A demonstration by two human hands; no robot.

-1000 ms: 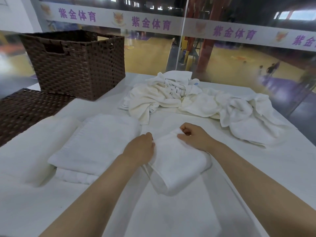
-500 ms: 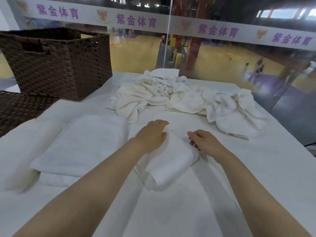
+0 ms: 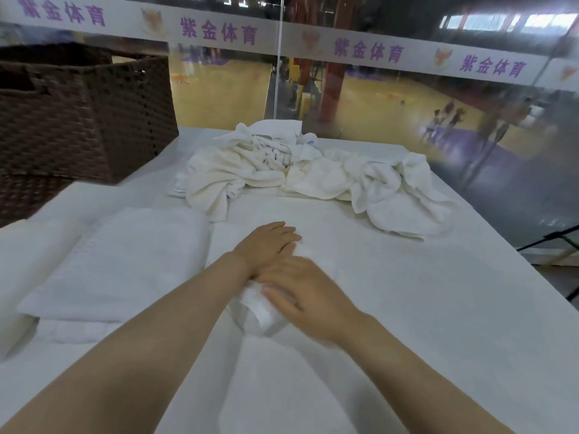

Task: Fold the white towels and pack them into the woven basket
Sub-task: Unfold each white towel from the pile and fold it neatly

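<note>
A small folded white towel [image 3: 261,317] lies in the middle of the table, mostly covered by both hands. My left hand [image 3: 268,245] rests flat on its far end, fingers together and stretched out. My right hand [image 3: 300,289] lies flat across its near part, partly over my left wrist, and is a little blurred. A stack of folded white towels [image 3: 122,261] sits to the left. A heap of crumpled white towels [image 3: 313,173] lies at the far side. The brown woven basket [image 3: 84,114] stands at the far left.
The white table [image 3: 438,308] reaches to a glass wall behind the heap. A flat brown woven lid [image 3: 22,195] lies in front of the basket at the left edge. Another folded white cloth [image 3: 18,267] lies left of the stack.
Both hands let go of the small towel's far corners and came down flat on it. My right hand slid left across the towel, over my left wrist. The camera turned slightly right.
</note>
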